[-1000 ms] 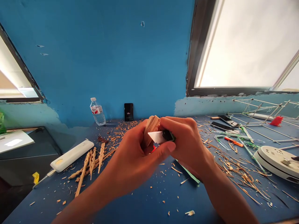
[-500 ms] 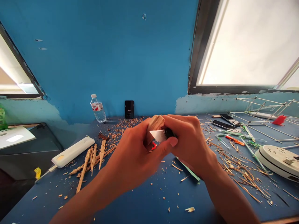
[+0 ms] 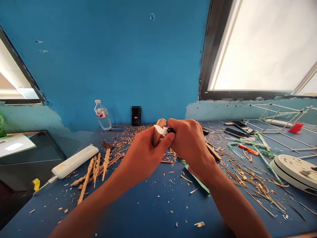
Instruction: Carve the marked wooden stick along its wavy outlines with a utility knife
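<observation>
Pinching a wooden piece [image 3: 157, 137], the left hand [image 3: 143, 153] is meeting the right hand [image 3: 190, 140], whose closed grip is holding a knife [image 3: 170, 131] against the wood above the counter [image 3: 138, 215].

Wood shavings [image 3: 262, 190] litter this workshop-like tabletop [image 3: 138, 211].
</observation>
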The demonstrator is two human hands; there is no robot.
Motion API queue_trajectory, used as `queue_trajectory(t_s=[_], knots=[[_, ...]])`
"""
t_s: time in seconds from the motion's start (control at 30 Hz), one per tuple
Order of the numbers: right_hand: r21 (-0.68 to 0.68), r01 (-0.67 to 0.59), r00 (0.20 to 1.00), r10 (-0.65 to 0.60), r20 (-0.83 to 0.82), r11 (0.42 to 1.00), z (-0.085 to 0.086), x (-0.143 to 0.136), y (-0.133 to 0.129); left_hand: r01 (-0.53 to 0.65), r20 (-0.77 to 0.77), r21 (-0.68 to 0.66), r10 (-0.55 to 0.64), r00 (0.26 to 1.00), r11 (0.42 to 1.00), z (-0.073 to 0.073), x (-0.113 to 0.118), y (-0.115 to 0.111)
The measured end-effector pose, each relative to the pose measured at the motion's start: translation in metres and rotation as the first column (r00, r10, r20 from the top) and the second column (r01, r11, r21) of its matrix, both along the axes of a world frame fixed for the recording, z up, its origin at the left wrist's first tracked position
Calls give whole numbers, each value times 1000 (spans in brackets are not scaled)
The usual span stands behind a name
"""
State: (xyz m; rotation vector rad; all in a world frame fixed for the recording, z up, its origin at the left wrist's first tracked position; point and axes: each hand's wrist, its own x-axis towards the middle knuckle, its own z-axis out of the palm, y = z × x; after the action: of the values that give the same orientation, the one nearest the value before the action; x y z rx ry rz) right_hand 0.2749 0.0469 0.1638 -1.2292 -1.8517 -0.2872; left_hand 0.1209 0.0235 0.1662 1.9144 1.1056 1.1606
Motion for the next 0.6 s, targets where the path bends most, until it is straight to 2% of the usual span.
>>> queue_trajectory(t_s=[0.13,0.23,0.37,0.43,0.53,0.6], knots=[[75,13,995,-6,-96,997,-8,-4,14,100,94,-118,-89,992,988,1,3,3],[112,-98,984,113,-136,989,-9,0,24,172,186,-184,-137,973,968,6,-2,3],[97,-279,929,294,-226,955,-1,13,26,223,343,-195,-147,928,955,15,-12,-5],[49,-443,836,432,-340,895,4,17,20,269,405,-221,-163,900,937,19,-13,-12],[24,-703,585,596,-550,711,10,16,5,267,408,-221,-159,899,938,21,-9,-23],[43,-795,453,640,-620,605,12,13,-5,246,356,-175,-172,919,953,20,-6,-28]])
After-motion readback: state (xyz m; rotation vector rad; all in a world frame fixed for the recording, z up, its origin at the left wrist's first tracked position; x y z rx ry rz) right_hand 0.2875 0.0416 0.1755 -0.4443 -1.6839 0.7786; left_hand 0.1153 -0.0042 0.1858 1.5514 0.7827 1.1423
